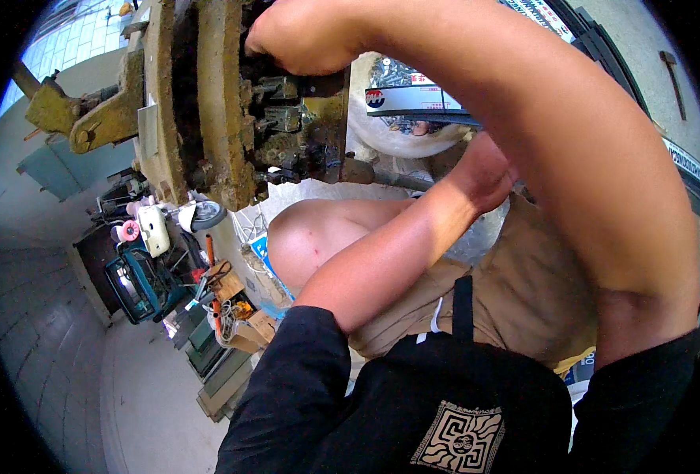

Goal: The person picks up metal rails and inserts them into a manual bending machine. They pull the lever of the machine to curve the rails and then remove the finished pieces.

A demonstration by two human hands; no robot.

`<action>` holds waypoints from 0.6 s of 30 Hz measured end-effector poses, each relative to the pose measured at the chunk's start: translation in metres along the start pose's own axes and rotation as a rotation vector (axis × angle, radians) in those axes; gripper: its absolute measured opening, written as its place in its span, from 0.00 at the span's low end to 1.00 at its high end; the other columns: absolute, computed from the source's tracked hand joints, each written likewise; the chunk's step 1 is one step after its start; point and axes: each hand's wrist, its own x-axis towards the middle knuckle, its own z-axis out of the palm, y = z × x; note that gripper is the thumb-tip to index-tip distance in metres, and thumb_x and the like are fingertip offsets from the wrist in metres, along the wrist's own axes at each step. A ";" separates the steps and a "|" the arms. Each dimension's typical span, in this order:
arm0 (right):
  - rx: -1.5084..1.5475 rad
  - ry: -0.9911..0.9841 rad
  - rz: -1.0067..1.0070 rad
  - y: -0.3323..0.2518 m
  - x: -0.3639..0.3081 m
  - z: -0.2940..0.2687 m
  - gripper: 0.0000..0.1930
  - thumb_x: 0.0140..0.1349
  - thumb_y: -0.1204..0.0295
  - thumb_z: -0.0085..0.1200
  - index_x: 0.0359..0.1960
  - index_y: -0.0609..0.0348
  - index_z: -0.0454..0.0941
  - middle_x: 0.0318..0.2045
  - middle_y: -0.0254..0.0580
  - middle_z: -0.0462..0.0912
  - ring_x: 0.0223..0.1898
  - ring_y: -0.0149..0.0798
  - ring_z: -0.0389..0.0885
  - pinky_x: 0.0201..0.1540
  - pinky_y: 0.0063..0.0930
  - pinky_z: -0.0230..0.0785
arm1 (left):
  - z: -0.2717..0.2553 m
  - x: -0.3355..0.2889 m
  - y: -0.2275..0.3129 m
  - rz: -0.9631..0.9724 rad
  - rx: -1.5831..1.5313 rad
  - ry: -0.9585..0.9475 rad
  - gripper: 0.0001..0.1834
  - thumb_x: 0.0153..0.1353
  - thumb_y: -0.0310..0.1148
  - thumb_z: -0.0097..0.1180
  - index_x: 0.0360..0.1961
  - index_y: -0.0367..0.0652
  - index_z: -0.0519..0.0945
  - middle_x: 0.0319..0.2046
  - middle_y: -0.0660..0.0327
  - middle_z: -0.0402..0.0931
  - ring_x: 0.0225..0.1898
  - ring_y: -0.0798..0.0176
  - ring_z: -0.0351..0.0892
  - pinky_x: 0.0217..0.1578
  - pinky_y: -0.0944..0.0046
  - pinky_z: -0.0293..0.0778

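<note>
A big mud-caked metal machine with bolts and brackets fills the upper left. My right arm crosses the top of the view, and my right hand is curled into a fist against the machine's upper block; what its fingers grip is hidden. My left forearm rises from the black sleeve at lower left, past my bare knee. My left hand lies under the right arm by a steel rod, fingers out of sight.
A white bucket of metal parts stands behind the machine. At left are a white scooter, a teal cart and open boxes of tools on a pale floor. A hammer lies at the upper right.
</note>
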 end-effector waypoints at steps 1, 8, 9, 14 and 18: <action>-0.039 -0.019 0.002 -0.002 0.003 0.002 0.16 0.57 0.75 0.55 0.47 0.65 0.85 0.45 0.61 0.86 0.50 0.59 0.85 0.52 0.47 0.77 | 0.000 -0.001 0.001 0.022 -0.006 -0.035 0.20 0.75 0.34 0.54 0.64 0.39 0.74 0.62 0.57 0.77 0.62 0.59 0.77 0.61 0.56 0.74; -0.309 -0.174 0.010 -0.010 0.002 0.002 0.15 0.57 0.76 0.54 0.44 0.66 0.86 0.43 0.58 0.86 0.48 0.57 0.85 0.50 0.47 0.78 | 0.036 -0.011 0.014 -0.013 0.322 0.108 0.28 0.76 0.41 0.52 0.72 0.39 0.67 0.70 0.52 0.70 0.67 0.53 0.73 0.66 0.47 0.71; -0.336 -0.190 0.008 -0.012 0.001 0.000 0.14 0.57 0.76 0.54 0.44 0.66 0.86 0.43 0.58 0.86 0.48 0.56 0.85 0.50 0.47 0.78 | 0.032 -0.010 0.014 -0.011 0.325 0.107 0.28 0.76 0.41 0.52 0.72 0.39 0.67 0.70 0.52 0.70 0.67 0.53 0.73 0.66 0.47 0.71; -0.394 -0.214 0.015 -0.017 -0.005 -0.010 0.14 0.56 0.77 0.53 0.42 0.67 0.86 0.42 0.57 0.87 0.47 0.55 0.86 0.49 0.46 0.79 | 0.000 0.004 0.000 0.003 0.035 0.013 0.18 0.75 0.36 0.55 0.62 0.42 0.78 0.58 0.58 0.79 0.57 0.59 0.79 0.58 0.56 0.76; -0.260 -0.045 0.103 -0.021 -0.034 -0.038 0.11 0.56 0.73 0.58 0.36 0.64 0.88 0.38 0.60 0.87 0.43 0.61 0.86 0.47 0.48 0.78 | -0.003 0.013 0.002 -0.058 0.034 0.157 0.18 0.73 0.44 0.60 0.58 0.49 0.79 0.48 0.66 0.82 0.45 0.66 0.81 0.47 0.64 0.79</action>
